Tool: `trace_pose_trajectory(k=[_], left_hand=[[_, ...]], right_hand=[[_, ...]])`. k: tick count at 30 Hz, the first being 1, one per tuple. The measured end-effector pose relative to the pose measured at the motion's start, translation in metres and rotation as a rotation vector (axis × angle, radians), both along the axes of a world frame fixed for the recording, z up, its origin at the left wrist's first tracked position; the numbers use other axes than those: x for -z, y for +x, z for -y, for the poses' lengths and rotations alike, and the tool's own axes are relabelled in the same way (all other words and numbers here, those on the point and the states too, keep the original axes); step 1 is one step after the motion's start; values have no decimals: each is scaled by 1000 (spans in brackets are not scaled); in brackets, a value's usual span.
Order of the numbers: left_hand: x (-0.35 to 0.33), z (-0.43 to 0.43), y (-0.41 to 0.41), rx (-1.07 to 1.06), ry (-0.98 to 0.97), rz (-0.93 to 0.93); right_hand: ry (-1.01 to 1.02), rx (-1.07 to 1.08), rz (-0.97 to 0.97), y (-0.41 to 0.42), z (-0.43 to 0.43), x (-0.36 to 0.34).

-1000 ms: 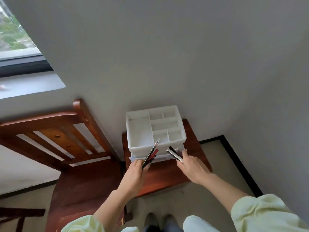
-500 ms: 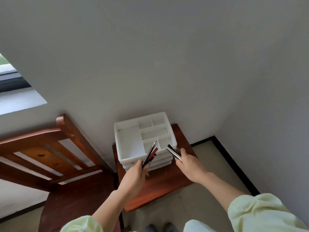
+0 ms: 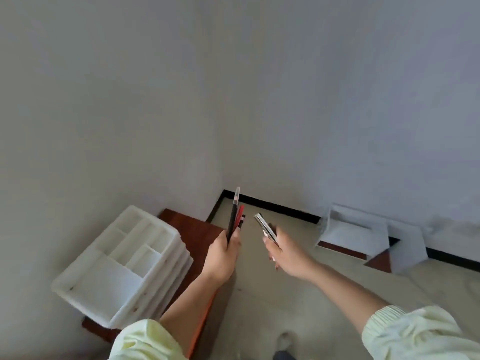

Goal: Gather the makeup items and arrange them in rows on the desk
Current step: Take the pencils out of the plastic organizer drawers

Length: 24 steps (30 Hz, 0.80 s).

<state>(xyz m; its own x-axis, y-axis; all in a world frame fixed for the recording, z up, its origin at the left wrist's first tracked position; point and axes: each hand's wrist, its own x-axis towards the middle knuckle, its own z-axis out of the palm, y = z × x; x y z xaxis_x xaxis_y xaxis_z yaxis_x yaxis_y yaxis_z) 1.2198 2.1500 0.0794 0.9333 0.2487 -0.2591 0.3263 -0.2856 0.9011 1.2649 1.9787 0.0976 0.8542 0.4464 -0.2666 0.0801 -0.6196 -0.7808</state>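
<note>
My left hand grips a bunch of thin makeup pencils, black and red, pointing up. A silver and black makeup stick is held in my right hand, its tip angled up to the left. Both hands hover above the floor, to the right of the white organiser tray. The tray's compartments look empty. It sits on a small wooden stool at the lower left. No desk is in view.
Grey walls meet at a corner with a black skirting. A white box-like frame stands on the beige floor by the right wall. My pale yellow sleeves fill the bottom edge.
The view has swung to the right. The wooden chair and window have left the frame, and the tray now lies at the lower left. Both hands, still holding their items, have moved off the tray.
</note>
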Motion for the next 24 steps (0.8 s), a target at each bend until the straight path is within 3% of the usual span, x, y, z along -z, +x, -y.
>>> trace_pose_trajectory(k=[9, 13, 24], left_hand=[[15, 199, 11, 484, -26, -112], [2, 309, -14, 684, -2, -60], [-16, 642, -206, 1216, -21, -34]], right_hand=[[8, 612, -106, -95, 210, -15], [41, 835, -108, -159, 302, -17], [100, 1348, -82, -398, 566, -24]])
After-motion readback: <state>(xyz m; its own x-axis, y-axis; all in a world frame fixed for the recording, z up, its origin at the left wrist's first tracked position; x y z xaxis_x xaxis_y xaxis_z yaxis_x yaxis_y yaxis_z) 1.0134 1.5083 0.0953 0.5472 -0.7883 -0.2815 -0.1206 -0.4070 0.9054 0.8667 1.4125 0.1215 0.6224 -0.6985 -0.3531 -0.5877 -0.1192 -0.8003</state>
